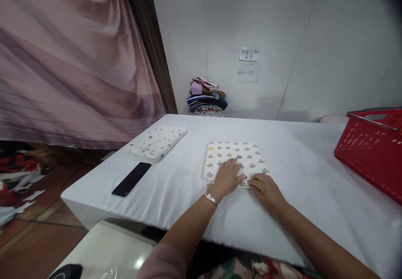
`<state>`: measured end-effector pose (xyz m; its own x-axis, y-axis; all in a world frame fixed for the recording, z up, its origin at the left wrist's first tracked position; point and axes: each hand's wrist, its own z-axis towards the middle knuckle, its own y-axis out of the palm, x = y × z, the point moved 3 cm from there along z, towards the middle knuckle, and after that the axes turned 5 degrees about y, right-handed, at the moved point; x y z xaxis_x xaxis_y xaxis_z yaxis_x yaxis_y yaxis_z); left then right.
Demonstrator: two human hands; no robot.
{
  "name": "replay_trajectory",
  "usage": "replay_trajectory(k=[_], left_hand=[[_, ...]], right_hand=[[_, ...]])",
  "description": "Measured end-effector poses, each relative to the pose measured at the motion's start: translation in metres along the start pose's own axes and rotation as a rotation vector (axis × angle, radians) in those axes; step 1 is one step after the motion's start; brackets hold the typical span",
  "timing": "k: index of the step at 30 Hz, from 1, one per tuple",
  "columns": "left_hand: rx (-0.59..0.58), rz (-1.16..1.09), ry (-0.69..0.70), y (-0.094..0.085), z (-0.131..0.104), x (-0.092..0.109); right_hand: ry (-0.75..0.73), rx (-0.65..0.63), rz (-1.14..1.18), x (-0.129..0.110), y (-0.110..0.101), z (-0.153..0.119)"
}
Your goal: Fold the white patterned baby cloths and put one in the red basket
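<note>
A pink curtain (84, 57) hangs at left; then, on the white-covered bench (176, 183), a black phone (132, 179) lies just beside a speckled folded cloth (158, 141). Near the bench's middle lies the grey-patterned folded cloth (230, 148), the left hand (227, 177) flat upon it, fingers extended and released. At its near right corner the right hand's (267, 189) fingers curl; I cannot tell whether they pinch the edge. A red basket (373, 149) stands far right.

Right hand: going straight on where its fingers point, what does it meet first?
The right hand would likely meet the left hand first, near its thumb, over the folded grey-print cloth; the exact gap is hard to judge.
</note>
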<state>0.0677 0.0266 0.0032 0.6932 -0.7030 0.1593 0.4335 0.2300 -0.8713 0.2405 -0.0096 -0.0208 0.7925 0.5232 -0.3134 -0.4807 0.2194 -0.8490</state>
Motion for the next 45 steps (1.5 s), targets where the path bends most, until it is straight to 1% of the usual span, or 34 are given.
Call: replay_trajectory(k=[2,4,6,8,11,13,15,17,19,22,24,26,28,32,35,37,41,45], left_hand=[[-0.047,0.075,0.036,0.009,-0.008,0.005],[-0.068,0.114,0.048,0.014,-0.016,0.008],[-0.074,0.126,0.047,0.016,-0.020,0.009],[-0.079,0.131,0.045,0.016,-0.021,0.009],[-0.079,0.129,0.039,0.014,-0.019,0.010],[-0.076,0.121,0.032,0.012,-0.019,0.011],[-0.080,0.112,0.027,0.012,-0.019,0.011],[-0.090,0.107,0.018,0.013,-0.019,0.011],[-0.102,0.101,0.007,0.015,-0.020,0.011],[-0.116,0.086,0.003,0.014,-0.020,0.011],[-0.122,0.071,0.003,0.012,-0.021,0.012],[-0.124,0.055,0.001,0.010,-0.021,0.013],[-0.125,0.041,-0.003,0.009,-0.021,0.014],[-0.129,0.023,-0.010,0.010,-0.019,0.013],[-0.136,0.028,-0.013,0.012,-0.018,0.013],[-0.141,0.034,-0.016,0.013,-0.018,0.013],[-0.140,0.029,-0.018,0.013,-0.018,0.013],[-0.139,0.018,-0.016,0.013,-0.017,0.012]], right_hand=[[0.024,-0.060,0.047,-0.002,-0.006,0.003],[0.061,-0.118,0.114,-0.003,-0.013,0.012],[0.078,-0.149,0.171,-0.003,-0.017,0.029],[0.075,-0.127,0.195,0.000,-0.015,0.055],[0.068,-0.111,0.143,0.008,0.002,0.103],[0.066,-0.172,0.049,0.015,0.020,0.131],[0.095,-0.274,-0.058,0.022,0.039,0.149],[0.141,-0.347,-0.148,0.029,0.055,0.155],[0.154,-0.370,-0.202,0.035,0.063,0.153],[0.157,-0.391,-0.214,0.040,0.066,0.150],[0.180,-0.416,-0.194,0.039,0.064,0.154],[0.171,-0.409,-0.169,0.031,0.064,0.165],[0.110,-0.396,-0.143,0.017,0.070,0.179],[-0.015,-0.452,-0.129,-0.011,0.098,0.195],[-0.045,-0.453,-0.151,-0.017,0.112,0.196],[-0.057,-0.456,-0.157,-0.015,0.115,0.194],[-0.052,-0.469,-0.165,-0.012,0.112,0.193],[-0.046,-0.472,-0.145,-0.017,0.108,0.196]])
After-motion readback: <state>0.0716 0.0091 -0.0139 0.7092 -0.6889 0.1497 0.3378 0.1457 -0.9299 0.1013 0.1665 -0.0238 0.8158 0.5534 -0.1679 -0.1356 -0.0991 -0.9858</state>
